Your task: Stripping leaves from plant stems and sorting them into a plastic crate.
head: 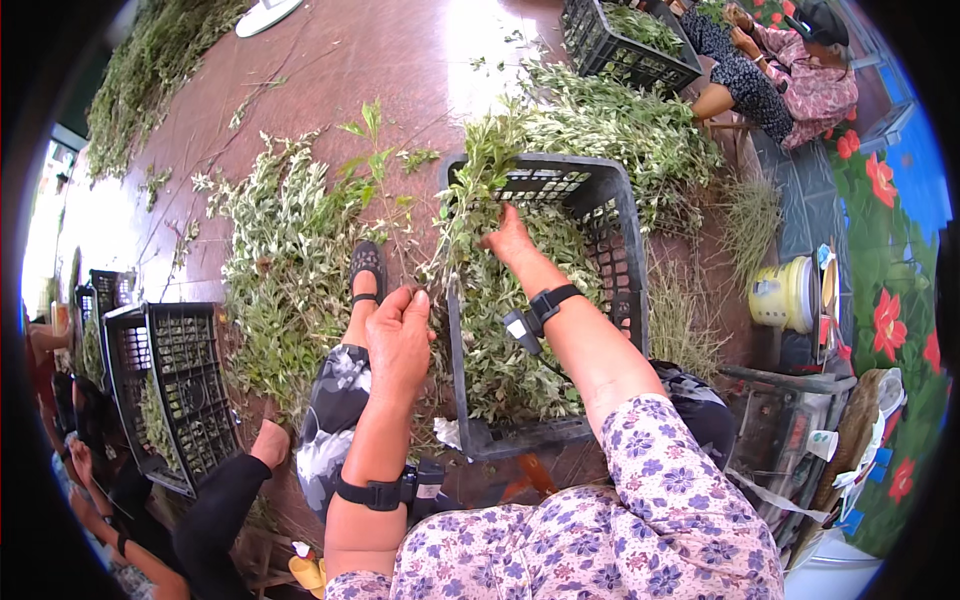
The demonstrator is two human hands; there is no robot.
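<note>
My left hand (397, 337) is closed in a pinch on the lower end of a leafy stem (472, 180). The stem slants up and away across the left rim of a black plastic crate (634, 225) between my knees. My right hand (511, 238) is over the crate, thumb up and fingertips among the leaves beside that stem; whether it grips anything is hidden. Loose green leaves (517, 360) fill much of the crate. A heap of cut leafy stems (277, 247) lies on the floor to the left, close to my shoe (367, 262).
Another leafy heap (622, 135) lies beyond the crate, with bare stalks (682, 315) to its right. A seated person (795, 82) handles greenery by a second crate (630, 45). More people sit at left near a tilted crate (172, 390). A yellow bucket (780, 294) and chair (780, 427) stand at right.
</note>
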